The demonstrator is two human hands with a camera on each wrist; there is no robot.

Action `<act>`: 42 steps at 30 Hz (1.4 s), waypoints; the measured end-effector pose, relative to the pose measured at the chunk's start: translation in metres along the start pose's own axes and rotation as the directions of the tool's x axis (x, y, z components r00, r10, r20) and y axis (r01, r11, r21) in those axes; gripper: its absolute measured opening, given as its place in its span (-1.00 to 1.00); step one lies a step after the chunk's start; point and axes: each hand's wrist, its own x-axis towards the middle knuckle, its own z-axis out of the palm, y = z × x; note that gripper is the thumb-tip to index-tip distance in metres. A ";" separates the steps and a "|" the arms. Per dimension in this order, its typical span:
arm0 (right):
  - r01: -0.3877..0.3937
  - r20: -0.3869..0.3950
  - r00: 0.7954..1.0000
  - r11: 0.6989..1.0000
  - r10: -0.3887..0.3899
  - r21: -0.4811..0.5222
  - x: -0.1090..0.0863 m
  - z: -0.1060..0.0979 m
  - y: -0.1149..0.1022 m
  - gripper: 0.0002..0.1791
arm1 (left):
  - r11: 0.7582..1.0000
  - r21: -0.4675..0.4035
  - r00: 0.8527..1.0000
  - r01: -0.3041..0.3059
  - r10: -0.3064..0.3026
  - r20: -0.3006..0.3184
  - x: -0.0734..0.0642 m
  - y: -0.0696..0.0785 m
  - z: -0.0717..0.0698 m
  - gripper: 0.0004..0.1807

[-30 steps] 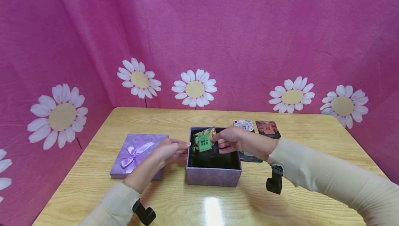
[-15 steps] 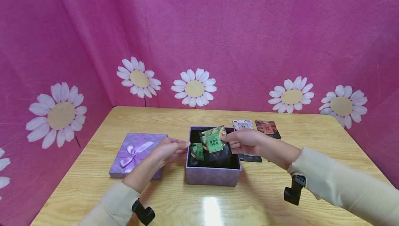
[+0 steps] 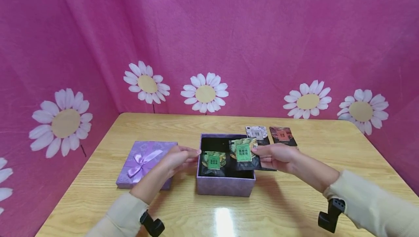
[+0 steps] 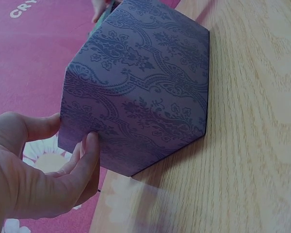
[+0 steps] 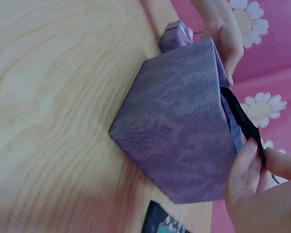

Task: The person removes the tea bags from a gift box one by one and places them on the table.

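Note:
My right hand pinches a black tea sachet with a green label, thumb on top. The sachet is held over the right side of an open purple gift box. In the right wrist view the sachet appears edge-on beside the box's rim. A second green-labelled tea sachet lies inside the box at the left. My left hand holds the box's left side. In the left wrist view its thumb is at the rim and its curled fingers touch the outer wall.
A purple lid with a ribbon bow lies on the wooden table, left of the box. A white-and-black sachet and a red-and-black sachet lie behind my right hand. A pink floral curtain hangs behind.
My right hand has moved right with its tea sachet, from the box's left half to its right edge. The sachet beneath has come into full view. My left hand has stayed put.

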 end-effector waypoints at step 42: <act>0.013 0.002 1.000 0.976 -0.013 -0.216 -0.013 -0.070 0.092 -0.86 | 1.000 0.013 1.000 0.012 -0.012 0.011 0.001 0.000 -0.001 -0.61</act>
